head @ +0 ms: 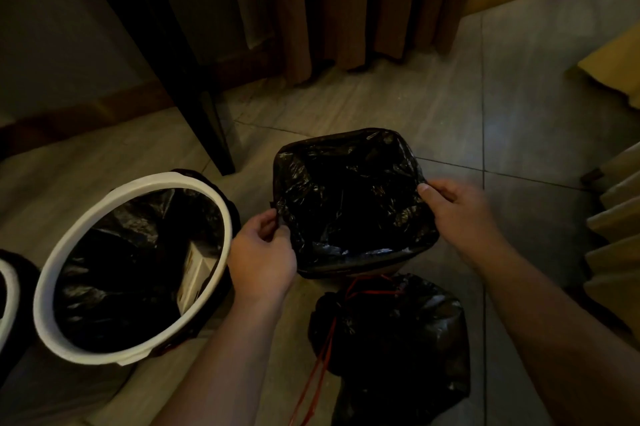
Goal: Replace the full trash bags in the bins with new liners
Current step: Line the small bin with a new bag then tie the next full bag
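- The left hand (263, 245) is pinching the edge of the new liner (346, 204) between thumb and fingertips. The fingers are closing on the film, not lying spread.
- The right hand (453, 207) is gripping the opposite edge, with the thumb on top at the rim and the other fingers curling down the outside. It is clamping on plastic only.
- The liner is sitting between the two hands with its mouth open, and its edge is folding over the rim of the square bin (381, 267). Only a pale strip of the bin's wall is showing, just below the fold on the side nearer the wrists.
- Judgement: gripping at opposite sides is keeping the mouth taut, so the cuff can be drawn down evenly. The step in hand looks like seating the liner on this bin.
- The full bag (391, 339) is lying on the floor (519, 114) between the forearms, just beside the bin's base. A red drawstring (325, 356) is cinching its neck. It is probably lying close by to clear the bin while remaining easy to collect.
- The round bin (214, 204) is standing just outside the left hand. It is holding a black liner with a pale box (195, 273) inside, so I judge it is awaiting its change.
- Risk: the thin film may be tearing or slipping off a corner if pulled unevenly.
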